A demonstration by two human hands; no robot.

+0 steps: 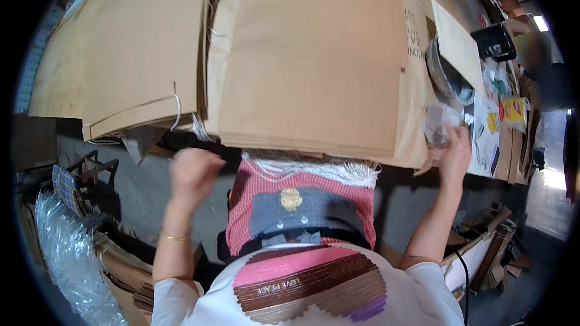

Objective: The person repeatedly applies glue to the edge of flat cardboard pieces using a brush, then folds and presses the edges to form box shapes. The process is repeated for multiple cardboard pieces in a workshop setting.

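My right hand (pixel 457 154) is at the right of the table's near edge, against a clear plastic container (pixel 439 124). Its fingers are pressed together; a small white bit shows at their tips, but what they grip cannot be made out. My left hand (pixel 196 172) hangs in the air just off the near edge, blurred by motion, its fingers unclear. In front of me lies a stack of brown paper sheets (pixel 311 60). Left of it is another brown paper stack (pixel 142 42) with white cord loops at its edge. White cords (pixel 344 172) are draped over my red checked apron (pixel 241 205).
A dark bowl (pixel 438 75) with a pale board (pixel 457 45) across it stands at the right, near a black container (pixel 494 42) and a yellow packet (pixel 515 113). At lower left are a stool (pixel 69 187) and shiny clear plastic strips (pixel 66 253). Cardboard leans at lower right.
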